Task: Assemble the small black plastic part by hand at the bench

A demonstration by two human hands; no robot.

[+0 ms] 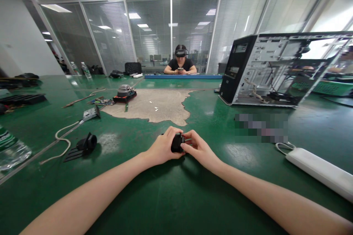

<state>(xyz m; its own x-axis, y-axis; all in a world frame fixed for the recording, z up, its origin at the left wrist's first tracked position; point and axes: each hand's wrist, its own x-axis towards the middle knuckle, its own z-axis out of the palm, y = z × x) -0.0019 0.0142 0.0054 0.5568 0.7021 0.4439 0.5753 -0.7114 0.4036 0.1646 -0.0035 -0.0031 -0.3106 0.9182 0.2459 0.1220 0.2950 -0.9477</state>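
Just above the green tabletop [165, 194], a small black boxy part [176, 143] sits between my two hands; its exact kind is unclear. My left hand [165, 145] is closed around its left side, with the thumb below and fingers over the top. At its right edge, my right hand [197, 147] pinches the part between thumb and fingertips. The fingers hide much of its surface. Farther left lies a black plastic bracket with a round end [85, 145], apart from both hands.
An opened computer case [256, 73] stands at the right, behind a white power strip [317, 169]. At left are a plastic bottle [12, 147], a cable [64, 141] and a metal box [91, 114]. Across the table, a person [180, 62] holds a phone. A heatsink [126, 91] sits mid-left.
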